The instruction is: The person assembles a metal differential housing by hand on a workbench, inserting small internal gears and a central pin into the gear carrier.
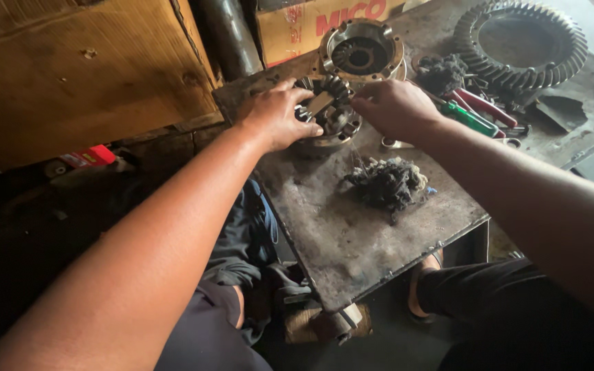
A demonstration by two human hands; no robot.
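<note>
A differential gear set [330, 110] with small bevel gears sits in its round metal housing on a worn steel table [352, 240]. My left hand [274, 117] grips the left side of the gear set, fingers curled on a gear. My right hand [393, 106] holds its right side, fingertips on the gears. Just behind the gear set lies a round housing cover [361, 51] with bolt holes.
A large ring gear [520, 45] lies at the table's far right. Green- and red-handled tools [479, 113] lie beside my right hand. A greasy rag [388, 182] sits mid-table, another [441, 72] farther back. A cardboard box [304, 27] and a wooden panel [77, 75] stand behind.
</note>
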